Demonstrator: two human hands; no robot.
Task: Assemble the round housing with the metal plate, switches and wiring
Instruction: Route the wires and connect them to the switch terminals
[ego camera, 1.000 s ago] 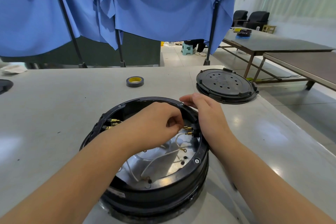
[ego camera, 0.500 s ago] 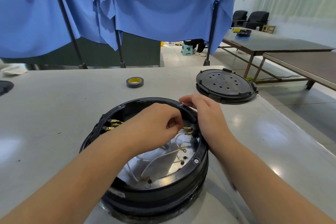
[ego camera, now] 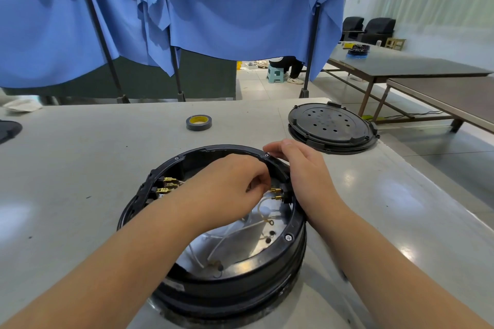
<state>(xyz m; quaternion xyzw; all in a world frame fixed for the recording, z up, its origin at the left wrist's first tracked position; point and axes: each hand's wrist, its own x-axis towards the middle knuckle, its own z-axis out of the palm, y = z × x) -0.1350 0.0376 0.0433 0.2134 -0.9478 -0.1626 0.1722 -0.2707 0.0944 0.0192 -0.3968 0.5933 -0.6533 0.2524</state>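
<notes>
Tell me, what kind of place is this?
Probably a small assembly workshop: a round black housing with brass terminals and white wires sits on a grey workbench, beside a roll of tape, with more long tables behind.

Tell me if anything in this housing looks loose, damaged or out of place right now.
Nothing looks damaged. Inside the round housing, white wires lie slack across the metal plate, and one ring terminal is unattached beside open holes, which fits unfinished assembly. The left hand works at the brass terminals; the right hand rests on the rim.
</notes>
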